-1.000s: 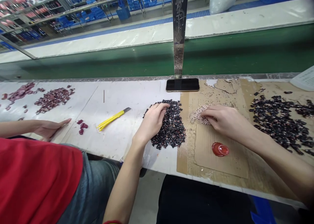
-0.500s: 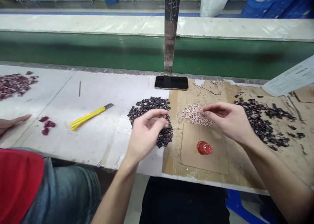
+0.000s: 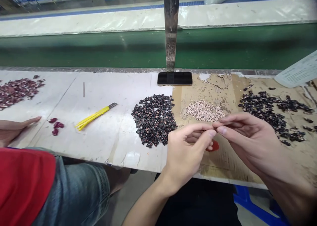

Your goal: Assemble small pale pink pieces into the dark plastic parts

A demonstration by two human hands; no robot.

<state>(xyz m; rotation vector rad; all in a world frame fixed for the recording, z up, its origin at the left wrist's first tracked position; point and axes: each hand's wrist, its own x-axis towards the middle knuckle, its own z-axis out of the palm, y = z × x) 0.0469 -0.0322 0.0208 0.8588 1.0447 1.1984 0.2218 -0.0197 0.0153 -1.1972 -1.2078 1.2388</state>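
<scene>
My left hand [image 3: 188,150] and my right hand [image 3: 245,136] meet fingertip to fingertip above the table's front edge, each pinched shut; whatever is between the fingers is too small to make out. Behind the left hand lies a pile of small dark pieces [image 3: 155,118]. A heap of tiny pale pieces [image 3: 204,110] rests on the cardboard sheet [image 3: 223,87] just beyond the fingertips. A red round dish [image 3: 215,146] peeks out under my hands. A second spread of dark pieces [image 3: 272,112] lies to the right.
A phone [image 3: 174,78] lies at the foot of a metal post [image 3: 170,27], with a green conveyor belt [image 3: 99,47] behind. A yellow utility knife [image 3: 95,116] sits left of centre. Another person's hand [image 3: 15,128] and red shirt are at left, beside reddish pieces [image 3: 17,89].
Both hands left their piles, the left from the dark pieces and the right from the pale heap, and came together in front, fingertips pinched against each other.
</scene>
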